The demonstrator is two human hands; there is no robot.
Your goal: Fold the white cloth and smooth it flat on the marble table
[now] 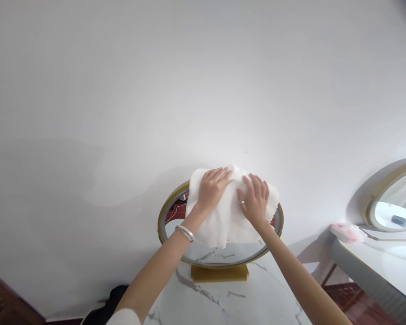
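Observation:
A white cloth [225, 221] with a scalloped edge covers much of a round, gold-rimmed mirror [219, 257], which stands on a gold base [219, 273]. My left hand [212, 189] lies on the cloth's upper left part, fingers stretched out and close together. On the upper right of the cloth rests my right hand [255, 201], its thumb apart and its fingers slightly spread. A ring is on that hand, and a bracelet circles my left wrist. The upper middle of the glass is hidden under the cloth and hands.
The mirror stands on a white marbled tabletop [219, 300] against a pale wall [203, 90]. At right, a second table carries another gold-rimmed mirror [372, 212] and a pink-and-white soft packet [348, 232]. A black item [110, 307] and brown wooden furniture [10, 302] are at lower left.

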